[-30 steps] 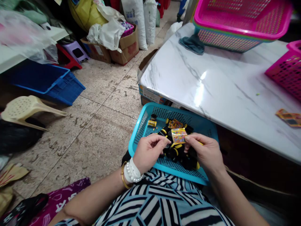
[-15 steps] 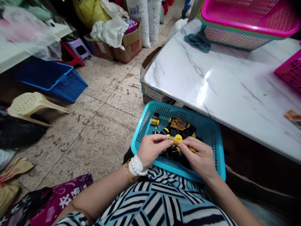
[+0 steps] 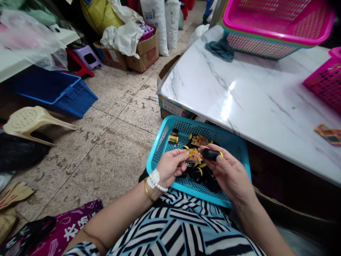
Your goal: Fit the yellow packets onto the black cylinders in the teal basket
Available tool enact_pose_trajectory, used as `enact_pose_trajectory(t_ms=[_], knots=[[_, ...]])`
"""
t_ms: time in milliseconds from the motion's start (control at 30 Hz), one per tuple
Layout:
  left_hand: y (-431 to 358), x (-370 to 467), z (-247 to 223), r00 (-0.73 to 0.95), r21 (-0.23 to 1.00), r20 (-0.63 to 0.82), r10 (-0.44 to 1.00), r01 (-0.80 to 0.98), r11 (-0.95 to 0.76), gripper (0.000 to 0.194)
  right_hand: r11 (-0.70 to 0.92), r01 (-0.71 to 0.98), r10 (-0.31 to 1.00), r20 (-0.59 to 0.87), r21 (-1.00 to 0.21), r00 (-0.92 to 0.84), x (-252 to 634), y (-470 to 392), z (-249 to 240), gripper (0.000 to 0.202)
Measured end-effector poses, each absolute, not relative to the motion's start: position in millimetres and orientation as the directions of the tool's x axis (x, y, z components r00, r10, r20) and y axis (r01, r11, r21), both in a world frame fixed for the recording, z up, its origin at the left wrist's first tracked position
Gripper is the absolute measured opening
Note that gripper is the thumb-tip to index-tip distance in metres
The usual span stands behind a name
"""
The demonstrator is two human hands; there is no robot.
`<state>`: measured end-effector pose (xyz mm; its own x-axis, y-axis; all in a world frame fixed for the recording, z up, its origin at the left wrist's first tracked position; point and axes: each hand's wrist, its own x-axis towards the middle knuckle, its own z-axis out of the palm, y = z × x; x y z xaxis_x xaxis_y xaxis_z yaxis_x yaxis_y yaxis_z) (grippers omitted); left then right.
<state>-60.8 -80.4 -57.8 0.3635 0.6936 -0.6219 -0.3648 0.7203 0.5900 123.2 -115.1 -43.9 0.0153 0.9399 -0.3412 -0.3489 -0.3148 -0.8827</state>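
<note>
My left hand (image 3: pixel 170 166) pinches a small yellow-orange printed label (image 3: pixel 193 155) between thumb and fingers. Beside it, my right hand (image 3: pixel 231 172) grips a small black cylinder (image 3: pixel 210 154) with a yellow end, lying roughly level. The label's right edge is close to the cylinder; whether they touch I cannot tell. Both hands are over a turquoise plastic basket (image 3: pixel 152 151) on my lap. In it lie several black and yellow cylinders (image 3: pixel 197 173), a stack of similar labels (image 3: pixel 199 139) and a yellow-wrapped cylinder (image 3: pixel 173 139). My hands hide part of the pile.
A white marble-patterned table (image 3: pixel 197 81) borders the basket on the right. On it are stacked pink and turquoise baskets (image 3: pixel 266 39), a dark cloth (image 3: pixel 220 50) and more labels (image 3: pixel 329 134). Left, on the floor, stand a cream stool (image 3: pixel 32 122) and a blue crate (image 3: pixel 71 99).
My hands have drawn slightly apart from one small yellow piece. A label now shows spread in my left hand, and a black cylinder is in my right. The view has shifted slightly.
</note>
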Motion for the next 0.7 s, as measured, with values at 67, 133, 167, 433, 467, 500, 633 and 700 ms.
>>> enact_pose_trajectory(t_ms=[67,133,167,433,467,500,633,700], knots=[[-79.0,-56.8,-58.1,0.381,0.574,-0.618,0.687,-0.378,0.726,0.028,-0.324,-0.285,0.942,-0.337,-0.902,-0.005,122.0,-115.2,-44.6,0.039],[-77.0,-54.8,-57.1,0.403,0.532,-0.618,0.675,-0.417,0.737,0.028,-0.331,-0.210,0.940,-0.341,-0.920,0.014,122.8,-114.8,-45.6,0.039],[-75.8,-54.6,-56.3,0.409,0.508,-0.621,0.669,-0.440,0.741,0.029,-0.328,-0.172,0.940,-0.339,-0.929,0.039,123.8,-114.5,-45.7,0.038],[-74.0,-55.1,-54.5,0.434,0.471,-0.605,0.667,-0.481,0.740,0.028,-0.290,-0.046,0.950,-0.294,-0.956,0.110,125.3,-115.8,-36.1,0.036],[-74.5,-54.7,-55.2,0.438,0.474,-0.601,0.669,-0.479,0.739,0.028,-0.296,-0.070,0.948,-0.302,-0.953,0.099,125.4,-115.9,-36.1,0.036],[-75.0,-54.1,-56.0,0.439,0.476,-0.599,0.670,-0.477,0.739,0.028,-0.307,-0.099,0.945,-0.315,-0.947,0.086,125.8,-115.8,-36.5,0.036],[-77.0,-51.9,-58.3,0.438,0.476,-0.603,0.667,-0.474,0.741,0.031,-0.347,-0.216,0.929,-0.366,-0.913,0.055,126.8,-114.6,-40.0,0.033],[-77.7,-51.1,-58.6,0.440,0.465,-0.603,0.666,-0.484,0.741,0.032,-0.355,-0.242,0.923,-0.380,-0.903,0.064,125.5,-114.5,-41.4,0.031]])
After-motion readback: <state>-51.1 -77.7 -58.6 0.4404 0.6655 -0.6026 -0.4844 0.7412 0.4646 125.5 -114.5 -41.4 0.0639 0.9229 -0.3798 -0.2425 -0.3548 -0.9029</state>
